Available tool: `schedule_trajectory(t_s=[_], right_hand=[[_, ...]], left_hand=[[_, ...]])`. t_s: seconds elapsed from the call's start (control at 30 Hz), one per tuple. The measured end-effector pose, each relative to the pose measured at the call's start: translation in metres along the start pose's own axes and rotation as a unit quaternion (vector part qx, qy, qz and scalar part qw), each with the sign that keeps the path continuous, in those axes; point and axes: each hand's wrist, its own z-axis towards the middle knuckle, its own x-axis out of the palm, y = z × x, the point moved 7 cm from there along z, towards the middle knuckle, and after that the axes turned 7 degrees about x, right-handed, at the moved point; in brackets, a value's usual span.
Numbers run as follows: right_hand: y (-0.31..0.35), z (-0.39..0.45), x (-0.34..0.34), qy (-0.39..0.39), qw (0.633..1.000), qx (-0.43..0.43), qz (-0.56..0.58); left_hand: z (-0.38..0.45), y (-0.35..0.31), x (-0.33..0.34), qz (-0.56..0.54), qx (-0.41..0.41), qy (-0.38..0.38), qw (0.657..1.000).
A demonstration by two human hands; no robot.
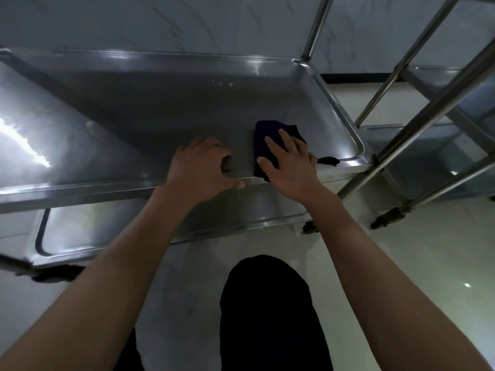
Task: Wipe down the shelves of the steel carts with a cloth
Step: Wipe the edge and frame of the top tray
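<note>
Your right hand [290,162] lies flat with fingers spread on the dark cloth [267,141], pressing it onto the upper steel shelf [166,103] near its front right corner. Your left hand [199,167] grips that shelf's front rim just beside the cloth, fingers curled over the edge and thumb along the lip. A lower shelf [241,210] shows beneath your wrists. A second steel cart [428,108] stands to the right on the pale floor [428,263].
</note>
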Motion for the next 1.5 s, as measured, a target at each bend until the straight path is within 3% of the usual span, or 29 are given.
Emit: schedule_trajectory(t_s=[0.2, 0.4, 0.5, 0.67, 0.83, 1.2, 1.5], right_hand=[[0.036, -0.006, 0.004, 0.031, 0.999, -0.007, -0.017], [0.083, -0.028, -0.010, 0.106, 0.994, 0.004, -0.005], [0.109, -0.046, -0.016, 0.131, 0.991, -0.013, -0.002], [0.135, -0.092, -0.042, 0.206, 0.966, -0.010, 0.156], [0.148, -0.143, -0.113, 0.166, 0.964, -0.010, 0.209], [0.208, -0.212, -0.288, 0.192, 0.955, -0.097, 0.202], [0.365, -0.245, -0.329, 0.232, 0.921, -0.263, 0.171]], left_hand=[[-0.012, 0.013, -0.006, -0.027, -0.008, 0.030, 0.999], [-0.074, 0.027, -0.051, -0.072, -0.069, 0.042, 0.994], [-0.097, 0.027, -0.067, -0.085, -0.100, 0.082, 0.988], [-0.137, 0.020, -0.101, -0.100, -0.158, 0.113, 0.976], [-0.171, -0.004, -0.164, -0.079, -0.178, 0.150, 0.969], [-0.237, -0.051, -0.356, -0.065, -0.239, 0.124, 0.961], [-0.337, 0.009, -0.465, -0.034, -0.361, 0.024, 0.932]])
